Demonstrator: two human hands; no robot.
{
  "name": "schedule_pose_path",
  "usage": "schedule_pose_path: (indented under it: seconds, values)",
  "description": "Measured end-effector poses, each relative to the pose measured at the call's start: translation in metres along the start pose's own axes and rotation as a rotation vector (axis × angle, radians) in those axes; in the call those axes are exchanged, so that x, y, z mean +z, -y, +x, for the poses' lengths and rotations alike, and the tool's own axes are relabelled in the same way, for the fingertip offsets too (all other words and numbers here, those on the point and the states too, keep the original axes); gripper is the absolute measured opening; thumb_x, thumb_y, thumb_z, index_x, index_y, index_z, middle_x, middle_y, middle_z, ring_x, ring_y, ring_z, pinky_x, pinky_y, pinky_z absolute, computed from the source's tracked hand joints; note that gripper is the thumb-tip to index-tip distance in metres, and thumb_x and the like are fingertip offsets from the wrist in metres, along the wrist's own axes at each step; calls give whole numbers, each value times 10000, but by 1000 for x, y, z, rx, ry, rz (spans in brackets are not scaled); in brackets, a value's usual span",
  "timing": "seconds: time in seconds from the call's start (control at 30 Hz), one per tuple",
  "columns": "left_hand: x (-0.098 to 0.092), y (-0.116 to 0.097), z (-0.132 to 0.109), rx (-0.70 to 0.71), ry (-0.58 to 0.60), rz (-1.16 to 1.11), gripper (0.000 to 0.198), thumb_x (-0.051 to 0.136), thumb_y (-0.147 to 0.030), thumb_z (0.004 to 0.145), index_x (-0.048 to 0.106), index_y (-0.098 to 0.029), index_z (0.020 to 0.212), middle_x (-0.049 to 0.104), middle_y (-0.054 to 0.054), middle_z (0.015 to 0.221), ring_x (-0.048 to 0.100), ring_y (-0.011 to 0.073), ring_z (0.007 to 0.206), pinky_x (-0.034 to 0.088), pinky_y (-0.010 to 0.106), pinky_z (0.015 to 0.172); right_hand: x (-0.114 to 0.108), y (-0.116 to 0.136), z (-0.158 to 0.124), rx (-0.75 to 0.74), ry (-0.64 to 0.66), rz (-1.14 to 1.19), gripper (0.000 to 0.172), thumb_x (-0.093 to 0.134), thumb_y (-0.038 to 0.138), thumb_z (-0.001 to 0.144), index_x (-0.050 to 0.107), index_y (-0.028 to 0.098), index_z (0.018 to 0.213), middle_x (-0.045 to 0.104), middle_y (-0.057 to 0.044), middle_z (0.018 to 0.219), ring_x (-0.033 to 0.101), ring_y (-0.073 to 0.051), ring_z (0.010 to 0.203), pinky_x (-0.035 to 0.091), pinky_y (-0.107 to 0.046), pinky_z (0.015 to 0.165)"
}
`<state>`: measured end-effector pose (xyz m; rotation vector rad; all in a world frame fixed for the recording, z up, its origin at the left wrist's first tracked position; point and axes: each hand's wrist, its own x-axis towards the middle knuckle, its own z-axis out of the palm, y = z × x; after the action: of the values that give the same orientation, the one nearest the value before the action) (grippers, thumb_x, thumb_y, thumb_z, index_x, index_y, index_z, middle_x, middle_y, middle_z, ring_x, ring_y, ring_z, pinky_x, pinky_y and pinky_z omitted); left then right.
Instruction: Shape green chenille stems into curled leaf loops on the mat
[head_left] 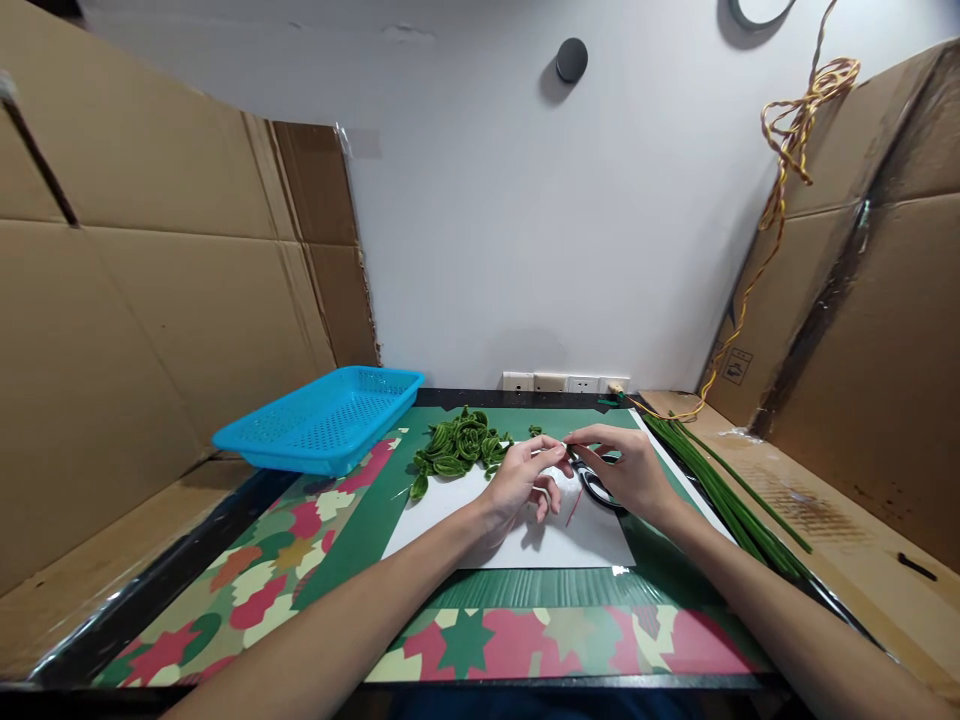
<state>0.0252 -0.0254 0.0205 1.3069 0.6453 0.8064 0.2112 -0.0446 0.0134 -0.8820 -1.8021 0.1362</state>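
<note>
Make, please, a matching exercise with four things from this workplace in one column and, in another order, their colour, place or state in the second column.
1. basket
2. scissors
3. green stems
4. curled green pieces

A. long and thin, to the right of the white sheet
B. mostly in one heap
C. bright blue
D. dark-handled, close to the right hand

Pairs: 1-C, 2-D, 3-A, 4-B

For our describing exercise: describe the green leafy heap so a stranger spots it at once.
On the green surface, find the white sheet. The leafy heap sits at its far left, looped, unlike the long straight stems at right.
</note>
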Motion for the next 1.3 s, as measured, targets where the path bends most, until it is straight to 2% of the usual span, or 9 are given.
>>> schedule_pose_path:
  seconds: [0.2,0.3,0.43,0.53,0.77,0.9,1.1,1.2,1.3]
  values:
    - [-1,3,1,-11,7,21,451,734,-557,812,561,-182,994,654,28,884,610,96,447,387,162,299,0,-1,1,34,-51,127,118,690,258,910,801,219,914,802,-81,929,749,-204,799,585,-288,628]
    - [-2,3,1,4,51,27,500,739,-578,810,572,-182,1066,660,29,885,622,104,453,400,167,303,-1,-2,2,57,-78,174,93,737,279,879,807,218,879,796,-86,934,749,-208,808,580,-288,622]
    - [-3,3,1,56,70,55,513,787,-578,769,585,-157,979,648,18,848,620,101,448,413,169,310,-5,3,4,58,-49,223,77,757,275,858,804,213,854,779,-85,927,735,-202,800,569,-285,614]
    - [-4,3,2,79,49,75,477,778,-563,789,582,-148,918,637,9,827,610,94,435,408,166,306,-7,6,6,31,-27,171,86,724,253,874,794,205,865,766,-84,918,712,-186,768,549,-276,596]
    - [-3,2,3,75,20,96,454,780,-493,813,572,-164,1049,647,12,878,613,95,440,410,167,310,-5,-1,5,23,-31,-17,110,672,153,843,730,201,764,755,-57,871,668,-158,695,504,-256,567]
    - [-3,0,3,50,17,104,408,754,-470,838,590,-156,1042,656,43,944,616,89,452,414,165,318,-4,-4,5,51,-6,-81,133,655,121,826,700,198,727,749,-46,861,649,-144,668,477,-241,560]
    - [-3,-2,4,-15,13,70,378,633,-528,902,601,-166,1006,671,73,1001,625,98,459,404,174,313,-4,-4,4,88,19,-82,108,663,122,832,714,197,773,741,-29,855,640,-135,668,459,-229,575]
    - [-2,0,4,10,-9,110,396,723,-523,837,614,-162,958,657,44,954,605,81,455,374,159,309,-3,-5,3,87,35,-90,111,668,150,858,728,208,786,740,-17,853,627,-125,653,444,-225,567]
    - [-2,0,4,33,-53,116,404,812,-480,760,610,-166,914,635,10,868,582,77,441,363,161,307,-3,-8,3,94,94,-158,157,673,177,883,753,247,998,760,9,884,627,-123,649,445,-230,600]
